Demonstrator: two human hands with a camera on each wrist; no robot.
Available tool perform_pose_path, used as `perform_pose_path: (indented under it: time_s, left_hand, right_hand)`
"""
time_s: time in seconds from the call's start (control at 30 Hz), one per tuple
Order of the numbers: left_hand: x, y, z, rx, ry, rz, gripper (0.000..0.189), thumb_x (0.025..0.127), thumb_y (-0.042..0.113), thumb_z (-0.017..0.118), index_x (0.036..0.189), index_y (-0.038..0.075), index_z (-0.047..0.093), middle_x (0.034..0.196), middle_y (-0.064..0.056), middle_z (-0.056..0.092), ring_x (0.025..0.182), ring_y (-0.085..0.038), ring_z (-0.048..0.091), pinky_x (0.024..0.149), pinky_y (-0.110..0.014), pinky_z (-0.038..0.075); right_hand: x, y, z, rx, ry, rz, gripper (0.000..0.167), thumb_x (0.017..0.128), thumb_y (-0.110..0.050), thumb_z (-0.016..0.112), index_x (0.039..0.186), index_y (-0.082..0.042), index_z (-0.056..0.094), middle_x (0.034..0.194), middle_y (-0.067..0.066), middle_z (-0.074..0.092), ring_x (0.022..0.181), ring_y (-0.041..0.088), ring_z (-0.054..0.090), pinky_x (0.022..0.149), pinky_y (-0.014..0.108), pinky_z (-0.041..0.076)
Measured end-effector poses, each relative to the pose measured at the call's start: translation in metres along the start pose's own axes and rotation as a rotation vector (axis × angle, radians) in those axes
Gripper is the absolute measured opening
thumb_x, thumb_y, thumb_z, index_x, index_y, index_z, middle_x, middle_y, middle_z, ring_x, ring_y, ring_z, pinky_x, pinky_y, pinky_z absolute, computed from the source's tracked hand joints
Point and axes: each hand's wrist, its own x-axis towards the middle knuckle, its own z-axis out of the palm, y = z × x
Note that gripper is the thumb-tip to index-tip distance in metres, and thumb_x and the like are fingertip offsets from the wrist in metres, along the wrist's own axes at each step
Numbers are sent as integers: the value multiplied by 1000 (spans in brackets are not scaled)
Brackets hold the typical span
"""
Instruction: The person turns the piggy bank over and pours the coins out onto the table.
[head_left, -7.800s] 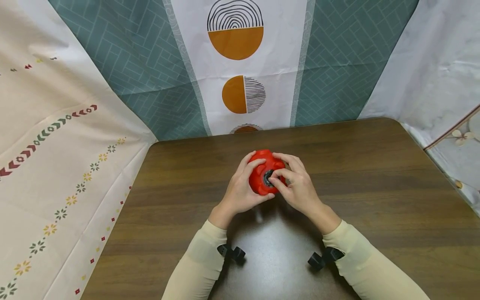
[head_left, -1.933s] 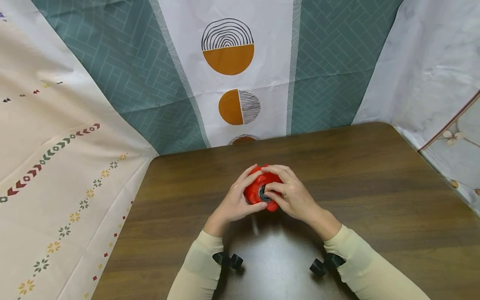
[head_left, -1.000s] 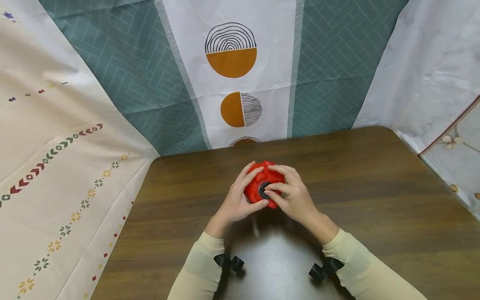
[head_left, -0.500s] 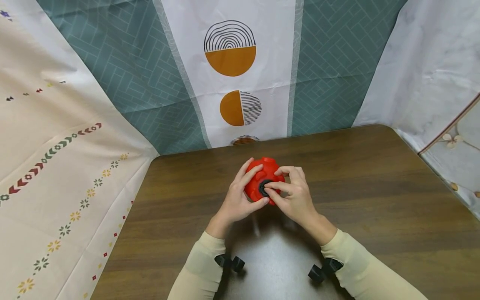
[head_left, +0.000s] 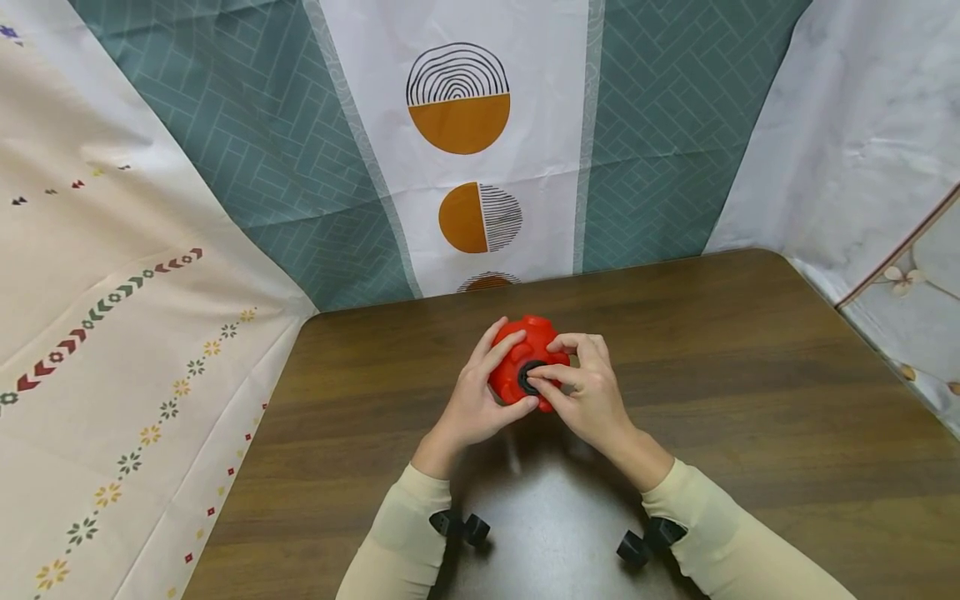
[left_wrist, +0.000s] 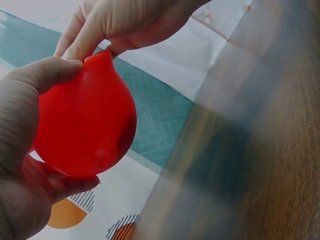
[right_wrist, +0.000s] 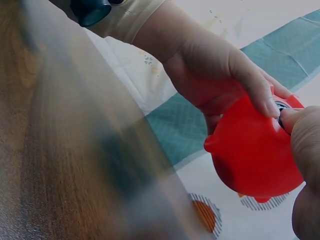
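A red ball with rounded knobs (head_left: 535, 337) is held over the table in the head view. My left hand (head_left: 474, 390) grips its left side, thumb below and fingers above. Set in the face toward me is a dark ringed round piece (head_left: 522, 380). The thumb and index finger of my right hand (head_left: 592, 396) pinch at its middle, covering part of it, while another finger touches the ball's right side. In the left wrist view the smooth underside of the ball (left_wrist: 90, 120) shows. From the right wrist, the dark piece (right_wrist: 281, 106) peeks out between fingertips.
Under both arms lies a brown wood-grain table (head_left: 360, 358), with a bright glare at its near middle. A teal and white patterned cloth (head_left: 480, 150) hangs behind it, a cream cloth (head_left: 135, 275) at left. Black wrist cameras (head_left: 476, 529) sit on both sleeves.
A second ago, a right-hand finger reached farther over the ball's top; it is now drawn back to the right side, baring more red. The left grip stays. Almost nothing differs since half a second ago.
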Motion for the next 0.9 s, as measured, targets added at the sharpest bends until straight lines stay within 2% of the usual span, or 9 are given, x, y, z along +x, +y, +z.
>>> perform_pose_path:
  time_s: [0.03,0.2,0.43,0.67,0.9]
  left_hand:
    - [-1,-6,1,3,-1,3,77,75,19,81,143,20,45,156,-3,22,135,-24,36,95,-39,49]
    - [0,-5,1,13,-6,5,76,77,23,80,144,24,44,157,0,21,136,-21,34,95,-36,49]
    - [0,-6,1,30,0,32,76,76,22,80,143,21,45,156,-3,23,135,-23,35,95,-37,49]
    - [-1,-6,-1,41,5,37,77,76,22,80,143,22,45,156,-3,23,135,-23,36,95,-38,49]
    - [-1,-8,-1,47,10,41,77,76,22,80,144,22,45,156,-4,23,135,-24,36,95,-39,49]
  right_hand:
    - [0,0,0,-1,2,-3,19,69,-12,86,86,-7,79,108,10,55,105,29,43,79,39,43]
    - [0,-2,0,3,5,-9,18,70,-11,86,86,-6,78,109,10,56,107,30,43,79,42,44]
    - [-1,-3,1,5,2,-7,18,69,-8,85,86,-5,77,105,8,59,105,29,44,76,43,49]
    - [-1,-4,1,13,9,-11,17,70,-9,85,85,-5,78,104,7,59,106,28,44,77,41,47]
    - [0,-5,2,37,26,-40,15,72,-12,84,84,-5,77,104,7,60,105,30,44,79,44,45]
